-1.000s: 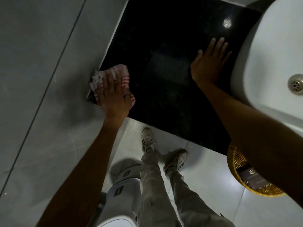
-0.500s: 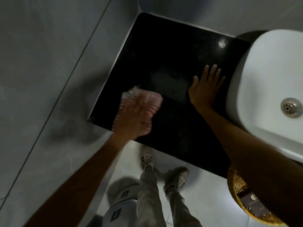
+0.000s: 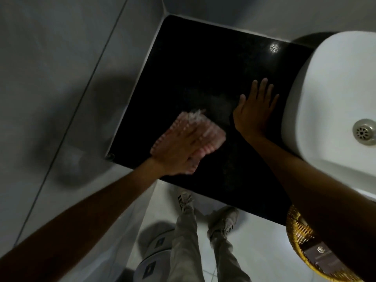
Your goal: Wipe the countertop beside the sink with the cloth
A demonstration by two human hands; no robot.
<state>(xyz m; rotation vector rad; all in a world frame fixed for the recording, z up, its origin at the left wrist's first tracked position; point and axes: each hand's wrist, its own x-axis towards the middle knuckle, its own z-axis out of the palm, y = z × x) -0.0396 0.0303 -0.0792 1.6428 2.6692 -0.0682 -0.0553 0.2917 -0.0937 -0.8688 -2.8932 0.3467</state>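
The black polished countertop (image 3: pixel 203 64) fills the corner between two grey walls, with the white sink (image 3: pixel 329 94) on its right. A pink and white striped cloth (image 3: pixel 211 133) lies flat on the counter's near left part, blurred by motion. My left hand (image 3: pixel 179 151) presses down on it, covering most of its near half. My right hand (image 3: pixel 254 110) rests flat on the counter, fingers spread, just left of the sink wall and a short gap right of the cloth.
The sink drain (image 3: pixel 365 132) shows at the right edge. A woven yellow basket (image 3: pixel 299 237) sits below the counter's right front. A white bin (image 3: pixel 152 259) stands on the pale floor by my shoes (image 3: pixel 223 220). Grey tiled wall (image 3: pixel 61 78) runs along the left.
My left hand has slid the cloth from the counter's left front corner rightward and inward toward my right hand. The right hand has stayed planted beside the sink. The view has tilted back.
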